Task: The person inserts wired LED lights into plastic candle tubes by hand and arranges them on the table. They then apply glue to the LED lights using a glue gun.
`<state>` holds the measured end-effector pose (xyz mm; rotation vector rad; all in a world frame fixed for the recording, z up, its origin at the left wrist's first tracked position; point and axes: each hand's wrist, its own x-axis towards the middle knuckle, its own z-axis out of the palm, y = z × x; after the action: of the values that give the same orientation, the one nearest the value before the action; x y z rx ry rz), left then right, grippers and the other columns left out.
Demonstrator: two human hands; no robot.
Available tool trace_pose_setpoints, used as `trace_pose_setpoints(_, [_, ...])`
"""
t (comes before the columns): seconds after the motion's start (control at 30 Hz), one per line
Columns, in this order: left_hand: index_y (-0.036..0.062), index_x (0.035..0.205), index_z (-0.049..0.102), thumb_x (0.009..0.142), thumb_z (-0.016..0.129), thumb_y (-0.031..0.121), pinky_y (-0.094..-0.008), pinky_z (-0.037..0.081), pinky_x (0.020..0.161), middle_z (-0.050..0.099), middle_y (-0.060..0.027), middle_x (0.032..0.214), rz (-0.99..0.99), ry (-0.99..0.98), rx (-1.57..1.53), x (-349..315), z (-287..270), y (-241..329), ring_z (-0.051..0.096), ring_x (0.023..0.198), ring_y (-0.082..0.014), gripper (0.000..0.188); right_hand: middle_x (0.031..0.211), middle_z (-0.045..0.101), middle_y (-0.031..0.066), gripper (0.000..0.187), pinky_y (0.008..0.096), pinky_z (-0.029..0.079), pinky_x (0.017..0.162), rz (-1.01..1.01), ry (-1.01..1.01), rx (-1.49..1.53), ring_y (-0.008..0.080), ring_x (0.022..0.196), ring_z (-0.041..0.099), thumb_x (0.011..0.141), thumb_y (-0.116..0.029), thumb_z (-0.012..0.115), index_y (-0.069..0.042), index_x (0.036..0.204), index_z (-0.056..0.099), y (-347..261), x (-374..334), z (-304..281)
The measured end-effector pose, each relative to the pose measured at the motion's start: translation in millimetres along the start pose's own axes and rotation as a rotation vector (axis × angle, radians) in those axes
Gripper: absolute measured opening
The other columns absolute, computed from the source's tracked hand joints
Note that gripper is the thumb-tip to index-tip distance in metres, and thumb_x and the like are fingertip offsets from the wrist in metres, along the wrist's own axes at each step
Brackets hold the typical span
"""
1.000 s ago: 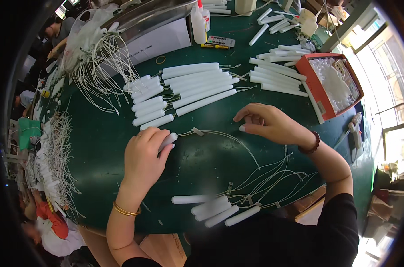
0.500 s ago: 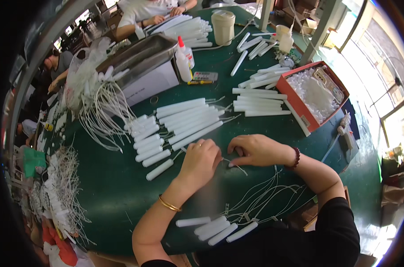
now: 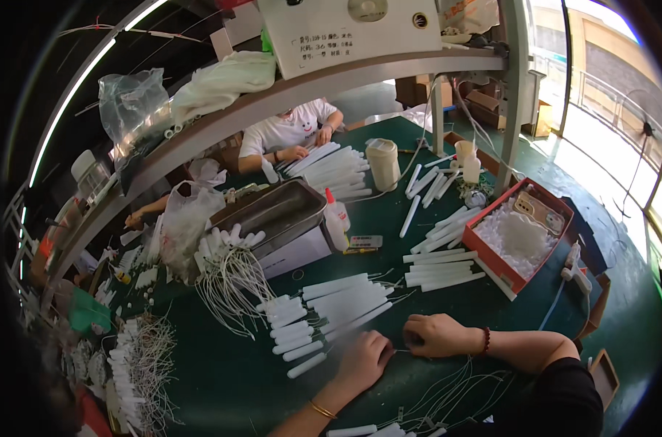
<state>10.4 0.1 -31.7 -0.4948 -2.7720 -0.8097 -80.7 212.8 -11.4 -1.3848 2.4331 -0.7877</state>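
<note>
Over the near middle of the green table, my left hand point(image 3: 363, 362) is closed, its fingertips pressed together on a thin white wire point(image 3: 401, 352). The short bit of wire spans the gap to my right hand point(image 3: 444, 336), whose fingers are curled in a pinch at its other end. What lies inside the fingers is hidden. Just beyond my left hand lie rows of white tubes point(image 3: 353, 300) with thin leads, and shorter white tubes point(image 3: 307, 365) beside them. Between my forearms and the lower edge is a bundle of white wires point(image 3: 447, 393) running to white tubes point(image 3: 351, 431).
An orange-red box point(image 3: 511, 273) of small white pieces stands right, near more tubes point(image 3: 444, 277) and a glue gun point(image 3: 573, 262). Left are a metal tray point(image 3: 287, 218), a red-capped bottle point(image 3: 337, 218) and bundled wired tubes point(image 3: 225, 266). Across sits a co-worker point(image 3: 291, 138) below a shelf point(image 3: 323, 85).
The view has tilted up, so the shelf shows and the table sits lower. My hands stay close together at the wire; the right fingers are now more curled.
</note>
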Motion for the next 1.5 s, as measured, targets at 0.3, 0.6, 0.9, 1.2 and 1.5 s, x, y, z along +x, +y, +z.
trace_pose_setpoints(0.3, [0.0022,0.093,0.057,0.089,0.064,0.007,-0.0440,0.047,0.071,0.058,-0.0151,0.086,-0.046,0.154,-0.029,21,-1,0,0.058,0.083,-0.0345,0.010,0.100,0.055,0.0127,0.030,0.0418,0.052,0.074,-0.052,0.071,-0.009,0.0338,0.086,0.062,0.076,-0.020,0.075,-0.005,0.099,0.062,0,8,-22])
trace_pose_setpoints(0.6, [0.0025,0.091,0.053,0.092,0.062,0.006,-0.0454,0.044,0.067,0.057,-0.0135,0.080,-0.113,0.177,-0.142,17,6,-2,0.057,0.076,-0.0357,0.010,0.093,0.068,0.0147,0.019,0.0400,0.053,0.077,0.057,0.092,0.186,0.0349,0.085,0.066,0.089,-0.018,0.066,-0.002,0.100,0.064,9,9,-19])
trace_pose_setpoints(0.9, [0.0002,0.110,0.067,0.088,0.066,0.001,-0.0319,0.047,0.063,0.062,-0.0097,0.082,0.074,0.221,-0.197,20,4,-2,0.058,0.070,-0.0212,0.021,0.082,0.071,0.0099,0.026,0.0216,0.052,0.060,0.251,0.002,0.817,0.0083,0.064,0.065,0.092,0.001,0.058,0.003,0.116,0.067,17,15,-39])
trace_pose_setpoints(1.2, [-0.0016,0.103,0.072,0.091,0.066,-0.001,-0.0216,0.045,0.059,0.064,-0.0043,0.075,-0.212,0.232,-0.408,19,4,-1,0.056,0.063,-0.0084,0.014,0.082,0.072,0.0103,0.030,0.0226,0.052,0.059,0.268,-0.127,0.783,0.0091,0.061,0.065,0.092,0.000,0.059,0.003,0.121,0.064,25,17,-52])
trace_pose_setpoints(1.5, [-0.0016,0.090,0.067,0.088,0.070,-0.002,-0.0205,0.047,0.060,0.066,-0.0052,0.085,-0.179,0.383,-0.447,16,5,-5,0.057,0.068,-0.0078,0.004,0.103,0.064,0.0104,0.024,0.0406,0.044,0.092,0.237,0.165,-0.522,0.0294,0.099,0.062,0.083,-0.015,0.071,-0.006,0.105,0.065,58,4,-71])
